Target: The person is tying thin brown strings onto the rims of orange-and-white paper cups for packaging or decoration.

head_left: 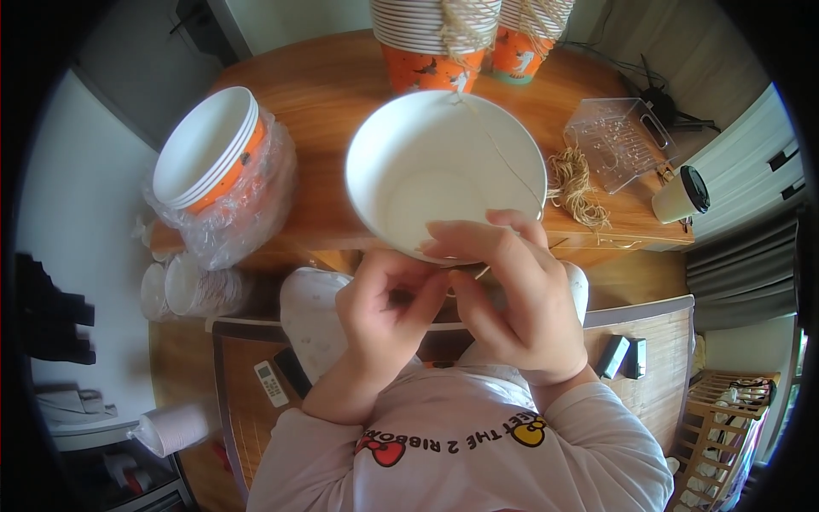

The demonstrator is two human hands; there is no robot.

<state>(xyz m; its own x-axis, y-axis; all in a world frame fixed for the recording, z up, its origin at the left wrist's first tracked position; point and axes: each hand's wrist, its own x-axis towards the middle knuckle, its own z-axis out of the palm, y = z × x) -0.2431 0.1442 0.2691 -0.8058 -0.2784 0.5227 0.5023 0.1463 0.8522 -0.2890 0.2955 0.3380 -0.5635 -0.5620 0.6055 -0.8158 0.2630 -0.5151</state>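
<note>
A large white-lined paper bucket (426,158) stands at the table's near edge, its mouth tilted toward me. Thin twine (510,158) runs from its far rim across the opening and down the right side to my hands. At the near rim my left hand (384,299) is closed, thumb and fingers pinched around the twine beside the bucket wall. My right hand (516,294) is closed too, its thumb and index pinching the twine, with a short length showing near the fingertips. The thumbs nearly meet; the fingers hide the exact spot where the twine joins the bucket.
Orange patterned bucket stacks (431,64) draped with twine stand at the back. At left, more buckets (209,145) sit in clear plastic. On the right lie a twine bundle (573,186), a clear plastic tray (618,141) and a lidded cup (680,194). A remote (271,384) lies beside me.
</note>
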